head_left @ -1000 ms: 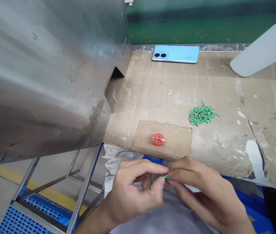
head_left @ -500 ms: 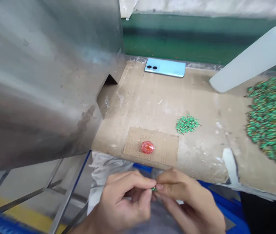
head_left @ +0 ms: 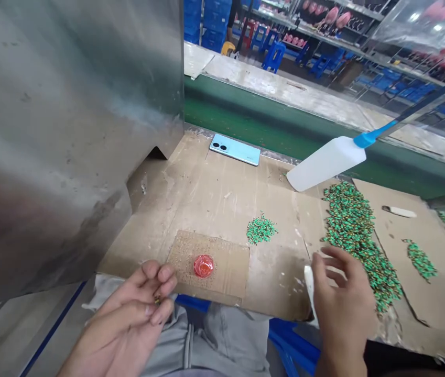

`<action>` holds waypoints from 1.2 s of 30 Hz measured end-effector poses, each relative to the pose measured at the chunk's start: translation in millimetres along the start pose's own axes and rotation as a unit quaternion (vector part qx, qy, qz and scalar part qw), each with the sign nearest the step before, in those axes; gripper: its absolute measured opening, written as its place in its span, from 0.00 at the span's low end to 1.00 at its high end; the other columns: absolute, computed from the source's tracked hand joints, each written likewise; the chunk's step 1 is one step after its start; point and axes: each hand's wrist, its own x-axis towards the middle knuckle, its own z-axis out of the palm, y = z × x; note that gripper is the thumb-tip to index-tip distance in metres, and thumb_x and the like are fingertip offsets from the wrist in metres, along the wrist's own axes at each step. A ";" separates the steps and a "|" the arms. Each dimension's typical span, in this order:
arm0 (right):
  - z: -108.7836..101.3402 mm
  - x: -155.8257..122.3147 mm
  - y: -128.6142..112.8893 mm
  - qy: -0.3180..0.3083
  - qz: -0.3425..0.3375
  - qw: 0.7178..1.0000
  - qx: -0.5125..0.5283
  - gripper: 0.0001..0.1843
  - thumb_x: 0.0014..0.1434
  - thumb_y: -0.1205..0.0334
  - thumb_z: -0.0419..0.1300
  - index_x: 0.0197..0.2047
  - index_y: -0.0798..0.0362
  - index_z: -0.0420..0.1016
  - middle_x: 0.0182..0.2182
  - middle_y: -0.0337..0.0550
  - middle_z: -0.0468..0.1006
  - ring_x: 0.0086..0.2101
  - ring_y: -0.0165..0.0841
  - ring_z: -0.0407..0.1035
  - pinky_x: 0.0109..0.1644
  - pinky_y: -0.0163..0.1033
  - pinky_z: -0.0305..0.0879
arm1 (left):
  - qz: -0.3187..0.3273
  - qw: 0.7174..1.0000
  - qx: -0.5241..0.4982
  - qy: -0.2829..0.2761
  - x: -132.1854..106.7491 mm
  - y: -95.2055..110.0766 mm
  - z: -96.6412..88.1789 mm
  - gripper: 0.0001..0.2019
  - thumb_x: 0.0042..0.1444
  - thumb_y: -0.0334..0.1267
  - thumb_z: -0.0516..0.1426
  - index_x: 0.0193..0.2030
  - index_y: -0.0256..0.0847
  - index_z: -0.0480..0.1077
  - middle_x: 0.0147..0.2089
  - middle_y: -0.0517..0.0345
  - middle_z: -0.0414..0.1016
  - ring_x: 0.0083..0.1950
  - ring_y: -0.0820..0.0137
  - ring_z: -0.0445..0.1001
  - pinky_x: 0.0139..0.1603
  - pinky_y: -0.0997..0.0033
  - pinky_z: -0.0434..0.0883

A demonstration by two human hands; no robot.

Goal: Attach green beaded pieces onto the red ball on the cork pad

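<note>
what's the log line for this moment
left hand: pinching small piece | right hand: open, beside pile of green pieces

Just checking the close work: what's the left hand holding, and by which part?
The left hand grips a tiny green-and-brown granule between thumb and fingertips; which part of it is held is too small to tell.
</note>
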 end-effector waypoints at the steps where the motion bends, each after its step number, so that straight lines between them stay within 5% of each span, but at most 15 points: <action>1: 6.5 2.4 -2.7 -0.032 -0.021 0.999 0.000 0.18 0.68 0.48 0.62 0.48 0.53 0.80 0.45 0.55 0.82 0.36 0.39 0.76 0.37 0.45 0.76 | -0.009 1.000 -0.017 0.006 -0.7 -1.6 1.6 0.19 0.41 0.16 0.68 0.37 0.40 0.82 0.40 0.53 0.77 0.41 0.66 0.79 0.28 0.78 0.77; 4: 28.3 10.2 -9.1 -0.119 -0.057 0.991 -0.003 0.19 0.69 0.45 0.59 0.43 0.51 0.82 0.43 0.53 0.83 0.37 0.41 0.76 0.41 0.47 0.75 | -0.041 0.998 -0.050 0.003 -3.8 -6.1 1.5 0.21 0.44 0.15 0.67 0.43 0.41 0.82 0.46 0.51 0.80 0.49 0.62 0.84 0.35 0.78 0.82; 8: 46.3 21.0 -6.8 -0.150 -0.061 0.986 -0.030 0.25 0.71 0.41 0.54 0.40 0.51 0.82 0.40 0.54 0.83 0.38 0.44 0.76 0.46 0.51 0.71 | -0.079 0.994 -0.073 -0.016 -5.6 -8.8 -12.9 0.21 0.51 0.17 0.67 0.48 0.41 0.82 0.56 0.49 0.83 0.61 0.58 0.83 0.51 0.77 0.85; 13: 49.8 26.1 -0.2 -0.154 -0.053 0.985 -0.062 0.22 0.69 0.43 0.54 0.37 0.50 0.79 0.36 0.52 0.81 0.34 0.43 0.72 0.42 0.48 0.64 | -0.081 0.992 -0.072 -0.067 -6.2 -13.9 -21.1 0.16 0.41 0.31 0.81 0.36 0.39 0.85 0.52 0.51 0.87 0.58 0.56 0.86 0.53 0.78 0.85; 17: 43.4 26.0 -1.3 -0.149 -0.041 0.986 -0.060 0.15 0.65 0.49 0.57 0.34 0.50 0.75 0.31 0.48 0.77 0.29 0.39 0.68 0.35 0.45 0.60 | -0.079 0.988 -0.058 -0.121 -5.4 -19.7 -7.6 0.16 0.40 0.39 0.82 0.26 0.39 0.82 0.35 0.57 0.86 0.43 0.65 0.89 0.41 0.82 0.84; 22: 18.7 0.5 -40.1 -0.177 -0.089 0.980 0.024 0.09 0.67 0.56 0.57 0.35 0.48 0.71 0.28 0.40 0.74 0.27 0.34 0.69 0.31 0.40 0.65 | -0.043 0.973 0.112 -0.198 -3.3 -26.3 6.4 0.13 0.61 0.45 0.72 0.45 0.39 0.84 0.32 0.56 0.82 0.22 0.79 0.75 0.18 0.87 0.63; 27: 4.6 -41.7 -90.9 -0.355 -0.287 0.863 0.215 0.10 0.68 0.72 0.57 0.38 0.47 0.68 0.28 0.35 0.72 0.26 0.28 0.68 0.28 0.31 0.65 | -0.009 0.916 0.343 -0.207 -7.5 -33.0 13.5 0.14 0.67 0.46 0.63 0.46 0.34 0.82 0.28 0.59 0.75 0.22 0.79 0.65 0.24 0.78 0.60; 30: 8.5 -51.1 -98.6 -0.394 -0.298 0.843 0.213 0.10 0.68 0.74 0.57 0.40 0.47 0.67 0.30 0.35 0.73 0.29 0.29 0.70 0.30 0.32 0.66 | 0.004 0.882 0.419 -0.217 -7.2 -33.0 14.3 0.15 0.67 0.45 0.60 0.40 0.34 0.80 0.22 0.66 0.64 0.23 0.76 0.63 0.27 0.74 0.60; 36: 13.0 -49.4 -94.4 -0.470 -0.265 0.807 0.241 0.09 0.72 0.72 0.56 0.44 0.47 0.69 0.35 0.37 0.75 0.34 0.29 0.74 0.35 0.33 0.71 | -0.011 0.875 0.429 -0.223 -3.4 -21.3 9.8 0.13 0.68 0.44 0.59 0.38 0.37 0.76 0.29 0.60 0.74 0.24 0.76 0.63 0.26 0.75 0.62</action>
